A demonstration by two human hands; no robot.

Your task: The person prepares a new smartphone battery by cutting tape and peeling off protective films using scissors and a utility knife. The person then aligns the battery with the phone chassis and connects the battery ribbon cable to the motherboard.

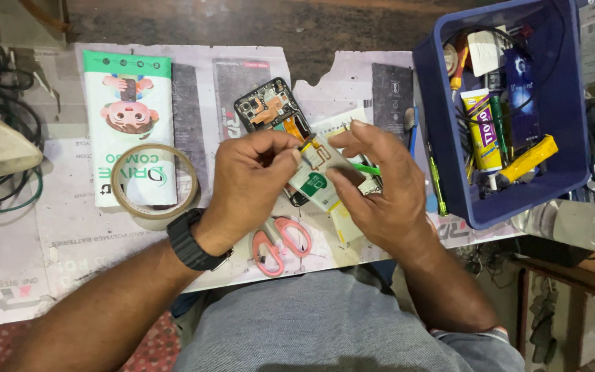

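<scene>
Two hands meet over the opened phone [273,110]: our left hand [253,176] pinches a tab on the battery [318,182] our right hand [377,186] grips, so we judge it lifted out, reassembly remaining, scissors [280,244] just below

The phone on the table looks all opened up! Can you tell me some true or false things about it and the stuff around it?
1. Both hands, left hand and right hand, hold a small flat battery over the opened phone. True.
2. The pink scissors are inside the blue bin. False: they lie on the table, near the person's body.
3. The roll of tape sits left of the left hand. True.
4. The left wrist is bare. False: it wears a black watch.
5. The blue bin is empty. False: it holds tools and a glue tube.
</scene>
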